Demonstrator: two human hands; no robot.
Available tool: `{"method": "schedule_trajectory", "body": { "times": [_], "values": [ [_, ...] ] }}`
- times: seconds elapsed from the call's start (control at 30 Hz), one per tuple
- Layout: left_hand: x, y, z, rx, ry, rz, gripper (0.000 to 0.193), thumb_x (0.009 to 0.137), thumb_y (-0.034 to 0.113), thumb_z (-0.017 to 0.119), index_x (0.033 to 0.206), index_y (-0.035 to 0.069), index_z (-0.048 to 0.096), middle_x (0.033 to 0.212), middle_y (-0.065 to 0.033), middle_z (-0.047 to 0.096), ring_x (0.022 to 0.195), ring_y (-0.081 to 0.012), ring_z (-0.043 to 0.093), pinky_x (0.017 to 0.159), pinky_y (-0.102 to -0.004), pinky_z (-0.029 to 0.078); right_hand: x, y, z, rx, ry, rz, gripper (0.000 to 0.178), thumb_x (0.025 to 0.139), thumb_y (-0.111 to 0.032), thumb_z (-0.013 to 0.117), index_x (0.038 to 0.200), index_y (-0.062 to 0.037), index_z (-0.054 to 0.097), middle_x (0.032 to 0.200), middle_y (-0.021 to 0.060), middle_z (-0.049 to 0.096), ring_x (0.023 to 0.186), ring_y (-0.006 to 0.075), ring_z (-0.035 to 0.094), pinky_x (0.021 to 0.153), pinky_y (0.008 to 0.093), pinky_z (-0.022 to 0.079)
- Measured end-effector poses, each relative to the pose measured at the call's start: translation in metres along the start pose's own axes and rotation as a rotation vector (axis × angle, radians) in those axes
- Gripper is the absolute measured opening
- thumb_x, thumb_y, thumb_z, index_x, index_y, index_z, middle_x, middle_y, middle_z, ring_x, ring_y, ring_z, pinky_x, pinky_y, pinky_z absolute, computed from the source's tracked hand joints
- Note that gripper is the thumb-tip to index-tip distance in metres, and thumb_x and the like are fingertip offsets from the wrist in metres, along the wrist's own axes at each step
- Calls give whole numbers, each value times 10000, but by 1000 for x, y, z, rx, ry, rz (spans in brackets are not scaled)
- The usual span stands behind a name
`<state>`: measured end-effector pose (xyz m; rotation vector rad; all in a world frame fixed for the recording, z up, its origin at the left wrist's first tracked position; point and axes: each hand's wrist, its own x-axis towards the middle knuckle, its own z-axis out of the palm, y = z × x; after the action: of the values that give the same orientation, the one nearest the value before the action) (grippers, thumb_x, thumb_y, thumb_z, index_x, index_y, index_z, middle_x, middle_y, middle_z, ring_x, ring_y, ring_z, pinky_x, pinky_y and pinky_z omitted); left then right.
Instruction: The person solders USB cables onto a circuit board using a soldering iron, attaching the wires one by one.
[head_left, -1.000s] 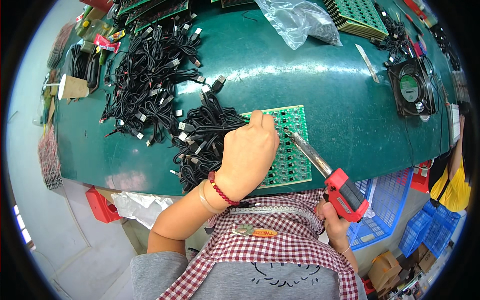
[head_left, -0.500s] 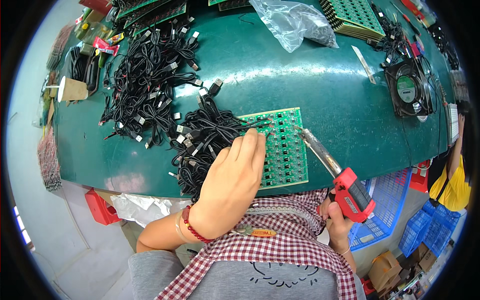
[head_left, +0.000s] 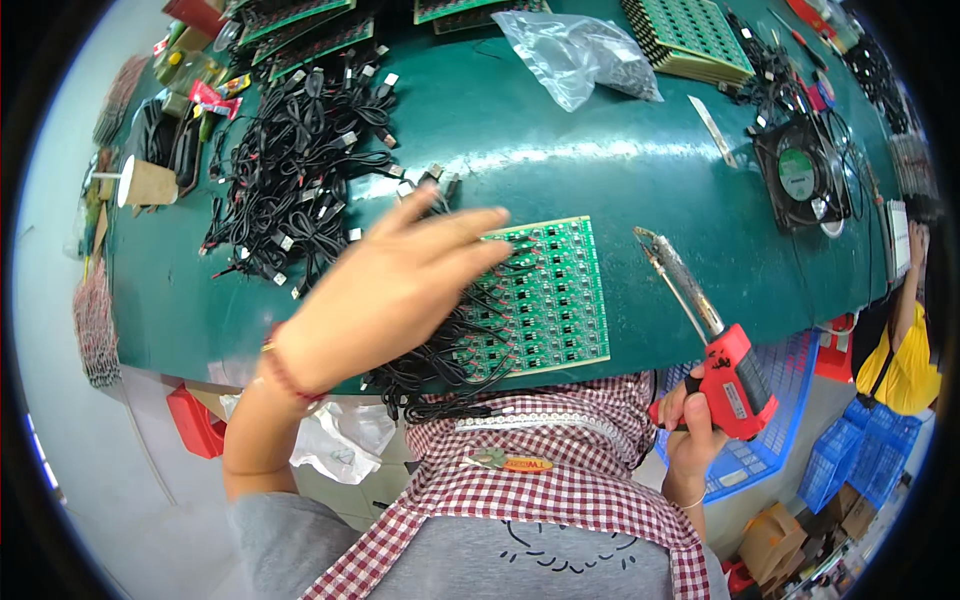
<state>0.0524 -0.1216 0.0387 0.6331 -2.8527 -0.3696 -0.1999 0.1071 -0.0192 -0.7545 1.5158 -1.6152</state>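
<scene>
My left hand, slightly smeared by motion, is over the black USB cables with its fingers apart. Nothing shows in its grip, though its underside is hidden. Beside its fingertips a green circuit board with rows of small parts lies near the table's front edge. Several cables run onto the board's left part, where thin wire ends meet it. My right hand is closed round the handle of a red and black soldering gun. Its metal tip points up and left, apart from the board's right edge.
A large heap of black USB cables lies at the left on the green table. Farther back are a clear plastic bag, stacked boards and a metal ruler. A black fan stands at the right; a paper cup is far left.
My left hand has moved left and up off the board, its fingers spreading. The soldering gun has drawn back to the right from the board's edge. Cables now hang over the table's front edge.
</scene>
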Motion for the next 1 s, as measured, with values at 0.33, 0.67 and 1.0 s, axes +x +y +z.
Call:
{"method": "schedule_trajectory", "body": {
  "times": [0.33, 0.67, 1.0],
  "values": [
    [-253, 13, -107, -106, 333, 84, 318, 771, 63, 560, 1080, 40, 631, 1130, -104, 609, 972, -230, 605, 917, -429, 430, 28, -20, -1, 110, 57, -44, 291, 915, -142, 542, 1132, 31, 454, 566, 52, 445, 458, 107, 398, 451, 263, 367],
    [-457, 23, -167, 4, 488, -110, 254, 795, 61, 553, 1036, 35, 629, 1087, -98, 620, 932, -231, 607, 860, -398, 444, 17, -16, 14, 153, 25, -42, 296, 911, -166, 543, 1123, 23, 458, 578, 35, 454, 460, 97, 409, 455, 254, 368],
    [-412, 53, -154, 90, 614, -238, 194, 819, 60, 546, 993, 30, 628, 1045, -91, 630, 892, -233, 609, 803, -367, 459, 18, -17, 6, 100, 24, -88, 324, 949, -226, 507, 1155, 13, 435, 581, 33, 454, 445, 95, 406, 442, 239, 347]
  ]
}}
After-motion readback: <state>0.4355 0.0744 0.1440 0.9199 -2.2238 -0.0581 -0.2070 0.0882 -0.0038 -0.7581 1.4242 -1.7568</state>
